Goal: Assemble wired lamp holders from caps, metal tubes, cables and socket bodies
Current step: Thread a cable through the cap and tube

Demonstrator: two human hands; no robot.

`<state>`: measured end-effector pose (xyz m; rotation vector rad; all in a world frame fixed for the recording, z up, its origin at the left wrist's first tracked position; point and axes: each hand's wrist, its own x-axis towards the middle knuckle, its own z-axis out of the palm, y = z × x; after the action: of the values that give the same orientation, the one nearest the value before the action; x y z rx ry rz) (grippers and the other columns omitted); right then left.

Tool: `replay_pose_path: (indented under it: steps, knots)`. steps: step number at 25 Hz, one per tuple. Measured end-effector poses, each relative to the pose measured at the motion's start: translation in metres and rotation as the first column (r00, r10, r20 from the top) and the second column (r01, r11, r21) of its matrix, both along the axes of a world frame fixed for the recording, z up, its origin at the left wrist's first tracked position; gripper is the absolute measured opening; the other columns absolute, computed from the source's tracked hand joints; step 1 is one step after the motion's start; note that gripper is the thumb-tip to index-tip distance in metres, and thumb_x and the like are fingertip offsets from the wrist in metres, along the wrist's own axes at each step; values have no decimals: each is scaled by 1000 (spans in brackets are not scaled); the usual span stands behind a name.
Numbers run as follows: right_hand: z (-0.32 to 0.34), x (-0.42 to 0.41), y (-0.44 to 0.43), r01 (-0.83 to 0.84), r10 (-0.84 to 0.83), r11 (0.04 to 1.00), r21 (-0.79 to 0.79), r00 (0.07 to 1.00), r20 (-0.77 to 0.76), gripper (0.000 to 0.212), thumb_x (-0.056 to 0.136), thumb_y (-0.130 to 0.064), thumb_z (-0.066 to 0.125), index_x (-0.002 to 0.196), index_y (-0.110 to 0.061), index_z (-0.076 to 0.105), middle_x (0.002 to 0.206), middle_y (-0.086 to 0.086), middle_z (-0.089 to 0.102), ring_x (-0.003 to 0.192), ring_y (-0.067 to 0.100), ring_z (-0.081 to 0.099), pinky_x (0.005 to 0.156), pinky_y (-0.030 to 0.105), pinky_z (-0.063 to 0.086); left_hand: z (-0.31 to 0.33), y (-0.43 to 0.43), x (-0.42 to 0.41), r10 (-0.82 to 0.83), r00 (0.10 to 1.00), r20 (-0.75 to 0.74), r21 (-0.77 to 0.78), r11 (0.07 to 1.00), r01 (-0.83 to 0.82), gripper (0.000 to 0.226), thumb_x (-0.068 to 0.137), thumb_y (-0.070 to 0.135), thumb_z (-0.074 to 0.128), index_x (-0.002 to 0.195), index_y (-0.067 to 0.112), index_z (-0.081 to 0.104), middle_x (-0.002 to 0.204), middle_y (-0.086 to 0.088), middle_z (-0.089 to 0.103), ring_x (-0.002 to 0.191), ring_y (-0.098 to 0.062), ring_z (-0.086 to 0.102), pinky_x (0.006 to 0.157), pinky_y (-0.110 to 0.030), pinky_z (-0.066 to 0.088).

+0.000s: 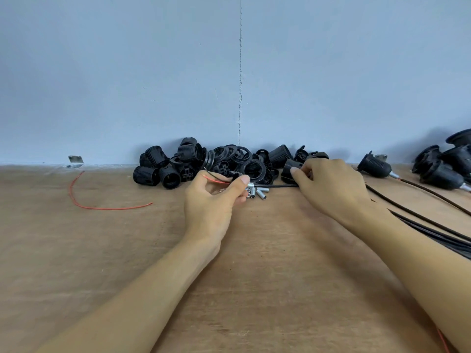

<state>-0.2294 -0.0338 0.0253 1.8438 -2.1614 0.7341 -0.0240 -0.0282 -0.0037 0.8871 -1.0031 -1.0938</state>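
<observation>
Bench, left hand: cable, right hand: socket

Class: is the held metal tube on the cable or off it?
On: cable enters the metal tube; its wires emerge beyond the left hand.

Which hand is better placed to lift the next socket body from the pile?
Probably the right hand: its thumb and fingers already close on a socket body; the left hand is busy pinching the cable end.

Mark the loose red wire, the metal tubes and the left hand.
red wire (109, 208): head view, its lower middle stretch.
metal tubes (261, 194): head view, side of one loose tube.
left hand (209, 209): head view, middle of the hand.
</observation>
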Motion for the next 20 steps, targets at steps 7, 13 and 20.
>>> replay_pose_path:
  steps: [7,13,20]
  knots:
    - [-3,19,4,-209,216,975,-71,971,104,45,94,-62,43,68,-29,60,58,-9,56,61,4,53,51,25,28,-5,9,-8,-134,957,256,26,991,132,29,75,22,91,81,9,66,86,-4,79,83,-18,76,74,-28,59]
    - [-14,-1,2,-180,181,983,31,983,-37,30,96,-51,54,85,-27,69,72,-10,63,77,18,60,59,30,32,-11,12,-13,-66,705,706,-40,990,132,16,77,34,87,77,28,72,76,14,73,72,3,66,67,-16,50]
    - [-24,-7,-9,-132,125,990,-40,982,-140,29,92,-37,62,118,-24,65,130,1,53,126,26,39,100,40,29,-10,11,-14,-73,593,802,-41,983,177,29,91,23,73,72,44,66,81,22,71,78,7,62,65,-11,38]
